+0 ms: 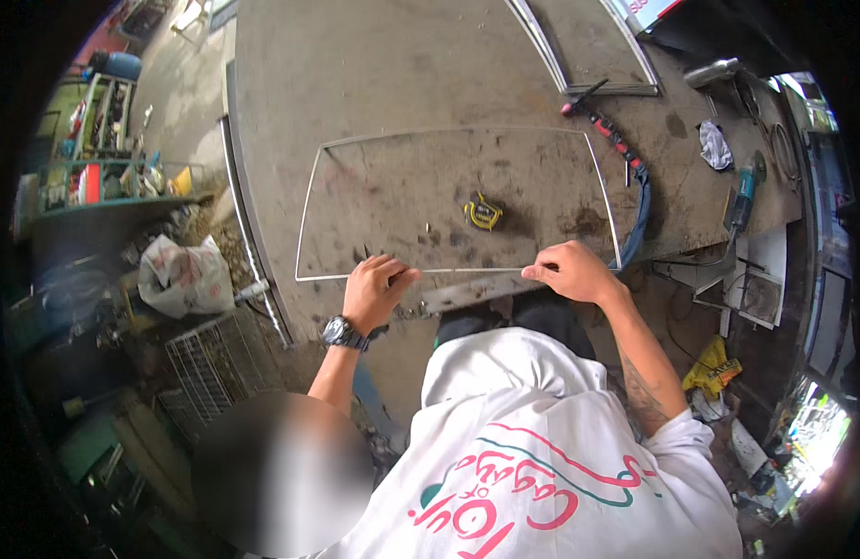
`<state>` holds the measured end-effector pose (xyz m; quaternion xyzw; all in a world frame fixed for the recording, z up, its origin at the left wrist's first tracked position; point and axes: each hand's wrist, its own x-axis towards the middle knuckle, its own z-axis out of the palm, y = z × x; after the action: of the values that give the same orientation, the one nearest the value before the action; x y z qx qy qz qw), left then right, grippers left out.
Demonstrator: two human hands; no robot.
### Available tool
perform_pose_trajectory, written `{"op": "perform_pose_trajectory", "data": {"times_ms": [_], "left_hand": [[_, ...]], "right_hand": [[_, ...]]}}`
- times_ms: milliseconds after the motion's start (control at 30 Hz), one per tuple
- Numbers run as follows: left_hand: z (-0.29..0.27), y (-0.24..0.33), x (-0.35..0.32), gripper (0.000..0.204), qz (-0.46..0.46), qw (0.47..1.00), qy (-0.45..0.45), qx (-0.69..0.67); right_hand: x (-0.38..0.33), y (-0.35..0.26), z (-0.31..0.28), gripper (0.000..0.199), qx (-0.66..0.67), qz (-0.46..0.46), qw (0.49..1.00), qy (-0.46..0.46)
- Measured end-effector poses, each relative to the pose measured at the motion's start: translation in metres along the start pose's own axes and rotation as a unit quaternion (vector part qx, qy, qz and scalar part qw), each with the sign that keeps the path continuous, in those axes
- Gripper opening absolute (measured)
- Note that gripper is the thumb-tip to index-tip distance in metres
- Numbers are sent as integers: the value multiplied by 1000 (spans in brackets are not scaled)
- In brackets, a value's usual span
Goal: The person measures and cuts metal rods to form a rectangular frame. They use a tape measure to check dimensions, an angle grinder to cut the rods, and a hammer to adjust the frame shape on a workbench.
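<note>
A thin metal rod frame [467, 270], roughly a trapezoid with a slightly bowed far side, lies on the brown worktable [402, 65]. My left hand [379, 287], with a dark watch at the wrist, is closed on the near rod toward its left end. Farther right, my right hand [574, 270] pinches the same rod near the right corner. Inside the outline rests a yellow and black tape measure [484, 212]. Just beyond the frame's right side lies a torch with a red and black handle [611, 135] and a blue-sleeved cable.
Another metal frame [611, 90] lies at the far right of the table. A crumpled light cloth [715, 146] and a teal angle grinder [746, 191] are near the right edge. Off the left edge are a white sack [188, 275] and a wire rack [216, 359].
</note>
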<state>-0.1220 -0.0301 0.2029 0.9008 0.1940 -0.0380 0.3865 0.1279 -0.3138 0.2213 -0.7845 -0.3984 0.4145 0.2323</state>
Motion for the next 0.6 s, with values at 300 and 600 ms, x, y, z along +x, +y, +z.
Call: {"op": "perform_pose_trajectory", "data": {"times_ms": [300, 600], "left_hand": [[51, -28, -12, 53, -163, 978, -124, -35], [51, -49, 10, 57, -236, 908, -330, -106]], "right_hand": [[11, 50, 54, 66, 12, 105, 994, -3], [18, 35, 49, 69, -32, 189, 979, -64]]}}
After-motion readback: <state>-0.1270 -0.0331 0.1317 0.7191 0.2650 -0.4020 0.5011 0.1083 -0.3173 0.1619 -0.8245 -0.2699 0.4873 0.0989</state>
